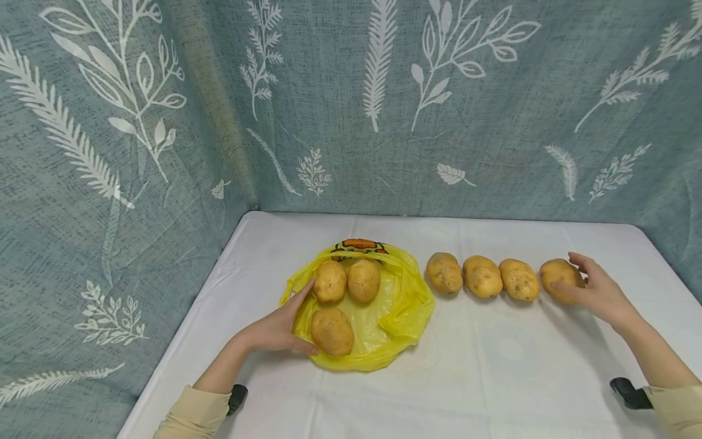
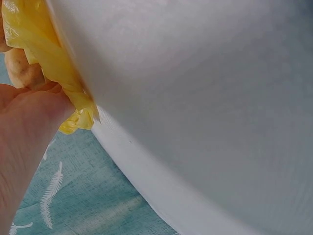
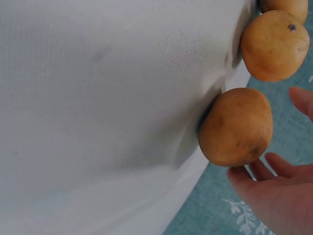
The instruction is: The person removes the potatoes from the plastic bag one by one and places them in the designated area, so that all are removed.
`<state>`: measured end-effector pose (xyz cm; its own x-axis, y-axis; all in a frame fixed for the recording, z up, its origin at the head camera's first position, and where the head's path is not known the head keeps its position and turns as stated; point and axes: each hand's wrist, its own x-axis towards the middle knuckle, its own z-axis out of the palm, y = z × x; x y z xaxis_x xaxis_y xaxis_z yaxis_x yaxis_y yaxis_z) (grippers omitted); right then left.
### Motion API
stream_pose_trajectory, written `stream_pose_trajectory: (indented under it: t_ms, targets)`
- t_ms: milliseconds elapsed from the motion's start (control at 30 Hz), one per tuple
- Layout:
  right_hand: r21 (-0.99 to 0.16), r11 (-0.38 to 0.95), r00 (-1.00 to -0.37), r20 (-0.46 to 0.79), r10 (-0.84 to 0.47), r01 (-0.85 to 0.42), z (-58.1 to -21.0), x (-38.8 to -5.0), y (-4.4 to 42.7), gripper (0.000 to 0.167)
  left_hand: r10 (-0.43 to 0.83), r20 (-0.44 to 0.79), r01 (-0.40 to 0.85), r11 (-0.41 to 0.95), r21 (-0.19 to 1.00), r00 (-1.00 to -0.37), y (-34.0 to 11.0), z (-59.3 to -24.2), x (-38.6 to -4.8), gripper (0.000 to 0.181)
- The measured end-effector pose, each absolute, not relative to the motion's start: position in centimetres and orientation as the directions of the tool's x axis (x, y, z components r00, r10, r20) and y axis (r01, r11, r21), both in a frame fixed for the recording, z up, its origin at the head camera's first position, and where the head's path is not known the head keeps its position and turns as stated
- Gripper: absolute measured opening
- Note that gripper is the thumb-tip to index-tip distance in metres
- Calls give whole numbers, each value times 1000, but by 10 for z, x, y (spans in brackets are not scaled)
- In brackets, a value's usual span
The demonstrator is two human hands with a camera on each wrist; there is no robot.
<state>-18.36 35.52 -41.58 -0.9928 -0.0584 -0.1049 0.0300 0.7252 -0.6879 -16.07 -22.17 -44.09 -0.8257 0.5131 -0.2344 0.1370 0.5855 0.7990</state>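
Note:
In the head view, a yellow plastic bag lies spread with its mouth up and three potatoes inside, one of them a potato near the front. Against the bag's left rim rests my left hand, thumb and fingers spread wide; the left wrist view shows that hand touching the yellow plastic. My right hand is around the rightmost potato of a row. In the right wrist view, fingertips of this hand touch the potato, while another digit stands apart from it.
Right of the bag, three more potatoes stand in the row: one beside the bag, a middle one and another. A white cloth covers the table. Behind and at the left hangs a teal curtain with white leaf patterns.

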Motion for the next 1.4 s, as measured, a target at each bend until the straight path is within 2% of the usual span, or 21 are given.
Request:
stream_pose_trajectory:
  t_ms: [267,567,1000,1400]
  targets:
    - [-664,746,-994,-105,-29,48,-416,-184,355,87,515,-231,143,587,797,-825,-222,-442,-162,130]
    - [-680,731,-997,-4,-71,-49,-412,-184,347,81,511,-236,139,593,793,-827,-222,-442,-161,129]
    - [-706,706,-996,-14,-83,-49,-399,-185,324,81,506,-241,135,597,791,-828,-222,-442,-161,130]
    - [-693,709,-990,59,-130,-135,-391,-185,295,76,508,-240,136,596,791,-827,-221,-441,-161,129]
